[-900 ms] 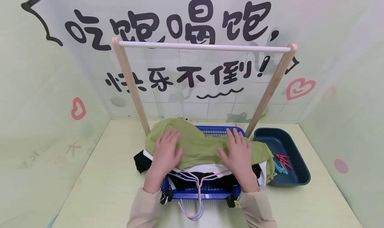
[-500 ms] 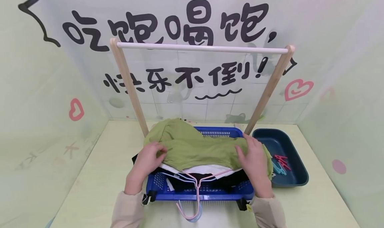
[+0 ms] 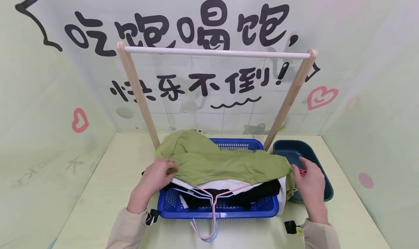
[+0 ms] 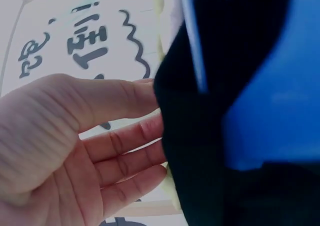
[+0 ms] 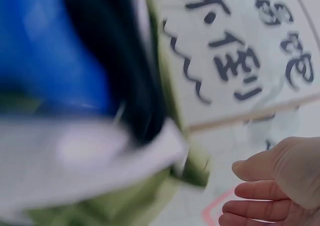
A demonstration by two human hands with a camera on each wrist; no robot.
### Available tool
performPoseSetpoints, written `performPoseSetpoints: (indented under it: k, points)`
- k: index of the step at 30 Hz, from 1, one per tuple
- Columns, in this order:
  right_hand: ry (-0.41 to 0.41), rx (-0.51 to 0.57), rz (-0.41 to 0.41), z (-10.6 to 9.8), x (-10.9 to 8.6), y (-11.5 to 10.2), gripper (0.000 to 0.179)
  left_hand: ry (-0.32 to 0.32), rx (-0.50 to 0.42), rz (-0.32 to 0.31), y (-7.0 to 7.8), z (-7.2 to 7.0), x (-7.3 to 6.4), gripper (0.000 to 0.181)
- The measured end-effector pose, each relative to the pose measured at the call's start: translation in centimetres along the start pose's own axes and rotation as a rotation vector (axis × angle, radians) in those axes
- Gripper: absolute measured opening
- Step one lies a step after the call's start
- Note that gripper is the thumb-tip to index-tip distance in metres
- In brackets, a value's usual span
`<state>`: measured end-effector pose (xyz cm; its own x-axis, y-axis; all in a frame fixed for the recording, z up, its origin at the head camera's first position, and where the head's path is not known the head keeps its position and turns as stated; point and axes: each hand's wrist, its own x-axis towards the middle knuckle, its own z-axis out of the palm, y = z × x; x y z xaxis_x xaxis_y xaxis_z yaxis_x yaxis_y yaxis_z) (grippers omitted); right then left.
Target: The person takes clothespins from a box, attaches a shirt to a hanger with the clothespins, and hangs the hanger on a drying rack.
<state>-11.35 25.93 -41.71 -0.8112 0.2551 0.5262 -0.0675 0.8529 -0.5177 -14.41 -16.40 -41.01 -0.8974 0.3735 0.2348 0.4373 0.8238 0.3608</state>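
Note:
A green garment (image 3: pixel 222 165) lies over white cloth (image 3: pixel 222 184) and black cloth (image 3: pixel 258 195) on a blue basket (image 3: pixel 229 215). Pink and light-blue hangers come out of the pile, and their hooks (image 3: pixel 214 227) point toward the person. My left hand (image 3: pixel 156 176) is at the pile's left edge. In the left wrist view, black cloth (image 4: pixel 195 151) hides the thumb and index tips, so a pinch cannot be confirmed. Off the pile's right end, my right hand (image 3: pixel 312 185) holds nothing, its fingers relaxed and apart from the cloth in the right wrist view.
Behind the basket stands a rack with wooden posts (image 3: pixel 139 92) and a white rod (image 3: pixel 216 52). A dark blue tub (image 3: pixel 289 145) sits at the right, partly behind my right hand, with red pegs (image 3: pixel 302 172) in it. Printed curtains surround the table.
Both hands lay on the green garment at first. They have spread apart: the left slid to the pile's left edge, and the right moved off the right end, over the tub.

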Motion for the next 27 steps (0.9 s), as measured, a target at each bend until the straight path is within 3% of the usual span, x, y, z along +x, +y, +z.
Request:
performPoseSetpoints:
  k: [4,7,13,16,27]
  points:
    - [-0.115,-0.039,0.118,-0.2,-0.1,2.4,0.027,-0.001,0.028,0.028,-0.2,0.1,0.1,0.015]
    - [-0.205,-0.061,0.141,-0.1,-0.2,4.3,0.024,0.016,0.054,0.069,-0.6,0.4,0.2,0.015]
    - [-0.444,-0.073,-0.043,1.5,-0.7,7.7,0.023,0.038,0.116,0.13,-1.2,0.8,0.4,0.015]
    - [-0.546,-0.064,-0.092,2.4,-0.9,8.5,0.025,0.048,0.129,0.161,-1.5,0.9,0.4,0.016]
    - [-0.673,-0.08,-0.127,3.6,-0.6,9.3,0.022,0.079,0.055,0.291,-2.6,1.2,0.3,0.021]
